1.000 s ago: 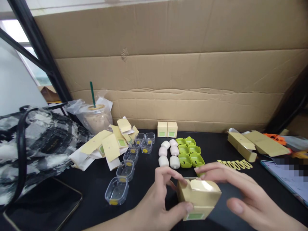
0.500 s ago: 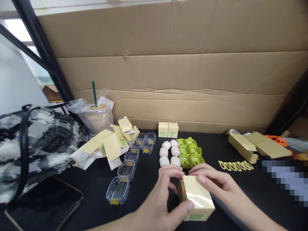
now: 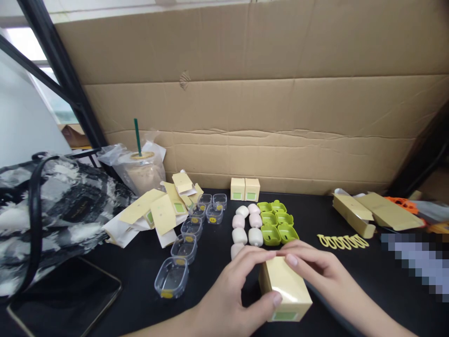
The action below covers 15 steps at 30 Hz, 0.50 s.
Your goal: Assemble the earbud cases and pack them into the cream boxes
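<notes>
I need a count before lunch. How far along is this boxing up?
Done: two closed boxes stand by the cardboard wall. In hand: left hand and right hand hold a closed yellow box. Left: green cases, pink cases, clear shells and flat cartons lie loose.

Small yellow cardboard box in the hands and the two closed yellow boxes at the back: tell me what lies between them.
Head view: pink rounded cases and green cases.
</notes>
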Each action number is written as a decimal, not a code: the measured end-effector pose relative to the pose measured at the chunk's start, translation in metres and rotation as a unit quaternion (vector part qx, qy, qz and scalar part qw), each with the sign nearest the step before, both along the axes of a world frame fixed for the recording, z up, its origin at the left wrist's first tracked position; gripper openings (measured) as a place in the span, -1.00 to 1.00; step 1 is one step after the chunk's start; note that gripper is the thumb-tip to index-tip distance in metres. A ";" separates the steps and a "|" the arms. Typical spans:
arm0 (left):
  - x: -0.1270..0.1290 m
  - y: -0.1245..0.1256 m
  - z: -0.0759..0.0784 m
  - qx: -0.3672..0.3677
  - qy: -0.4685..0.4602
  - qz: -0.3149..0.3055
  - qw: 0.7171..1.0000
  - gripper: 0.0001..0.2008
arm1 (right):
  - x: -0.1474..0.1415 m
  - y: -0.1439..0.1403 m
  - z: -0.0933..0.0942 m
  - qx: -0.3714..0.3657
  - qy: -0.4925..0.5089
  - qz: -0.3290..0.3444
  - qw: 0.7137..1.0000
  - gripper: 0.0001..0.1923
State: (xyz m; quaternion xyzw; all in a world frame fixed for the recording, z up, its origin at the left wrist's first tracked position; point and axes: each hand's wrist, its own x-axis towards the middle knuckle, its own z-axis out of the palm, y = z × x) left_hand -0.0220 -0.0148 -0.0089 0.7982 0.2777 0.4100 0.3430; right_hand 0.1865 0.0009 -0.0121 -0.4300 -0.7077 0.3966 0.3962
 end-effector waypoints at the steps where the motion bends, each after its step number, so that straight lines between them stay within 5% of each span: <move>1: 0.000 0.000 0.001 -0.007 0.002 0.004 1.000 -0.56 | -0.001 0.000 0.000 -0.007 0.000 -0.003 1.000 -0.70; 9: 0.002 -0.001 0.004 -0.014 0.021 0.033 0.999 -0.62 | -0.002 -0.003 -0.006 -0.043 0.008 -0.027 0.999 -0.73; 15: 0.001 0.001 -0.003 0.100 0.074 0.065 0.990 -0.64 | 0.000 -0.004 0.000 0.074 -0.059 -0.011 0.995 -0.79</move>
